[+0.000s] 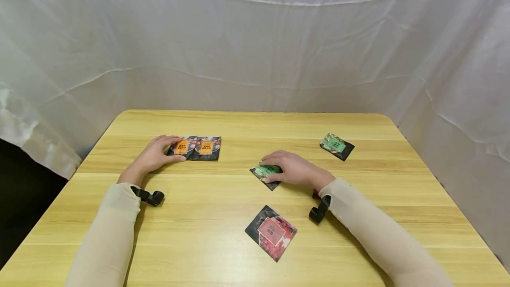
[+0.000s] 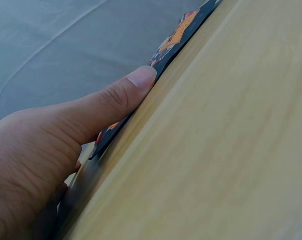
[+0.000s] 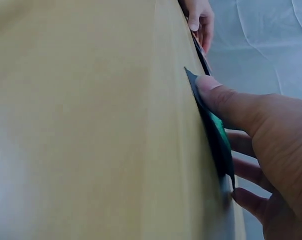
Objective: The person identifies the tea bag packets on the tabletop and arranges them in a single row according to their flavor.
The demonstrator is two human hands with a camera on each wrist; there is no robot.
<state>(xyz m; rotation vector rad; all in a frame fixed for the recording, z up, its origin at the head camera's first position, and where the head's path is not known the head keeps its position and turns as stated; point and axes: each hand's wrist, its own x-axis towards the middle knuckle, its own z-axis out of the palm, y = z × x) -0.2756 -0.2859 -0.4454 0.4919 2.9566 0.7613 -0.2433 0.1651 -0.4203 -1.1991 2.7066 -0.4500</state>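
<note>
Two dark packets with orange labels lie side by side at the left back of the table. On the left orange-labelled packet (image 1: 181, 147) rests my left hand (image 1: 156, 153), its straight thumb along the near edge and its fingers at the far edge. The right orange-labelled packet (image 1: 207, 148) adjoins it. Near the middle, my right hand (image 1: 292, 169) holds a green-labelled packet (image 1: 264, 172) by its edges between thumb and fingers. In the right wrist view this packet (image 3: 218, 137) looks bowed and tilted against the tabletop.
Another green-labelled packet (image 1: 337, 146) lies at the right back. A pink-labelled packet (image 1: 272, 232) lies at the front middle of the wooden table (image 1: 191, 234). Something dark red (image 1: 316, 194) shows partly beneath the right wrist. A pale curtain (image 1: 255, 48) hangs behind the table.
</note>
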